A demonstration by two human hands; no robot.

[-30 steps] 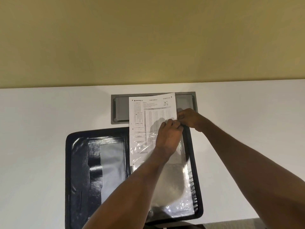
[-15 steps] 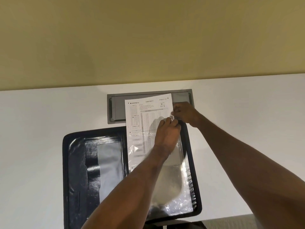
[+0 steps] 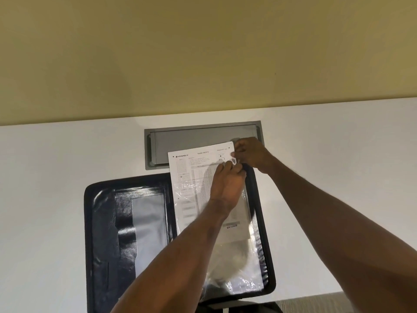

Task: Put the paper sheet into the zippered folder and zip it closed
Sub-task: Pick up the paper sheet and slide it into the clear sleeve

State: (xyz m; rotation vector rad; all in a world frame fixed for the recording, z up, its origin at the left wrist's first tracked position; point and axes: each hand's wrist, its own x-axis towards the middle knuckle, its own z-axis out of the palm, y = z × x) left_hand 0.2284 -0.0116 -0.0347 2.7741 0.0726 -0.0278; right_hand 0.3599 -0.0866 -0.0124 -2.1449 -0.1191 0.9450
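Near the desk's (image 3: 56, 177) far edge, both hands, left hand (image 3: 228, 184) and right hand (image 3: 252, 154), pinch the plastic sleeve's (image 3: 234, 267) mouth open so the OMR sheet (image 3: 194, 172) slides into the open zippered folder (image 3: 101, 222).

Both arms extended forward; left hand (image 3: 226, 184) and right hand (image 3: 252, 154) fingers pinched, knuckles nearly touching.
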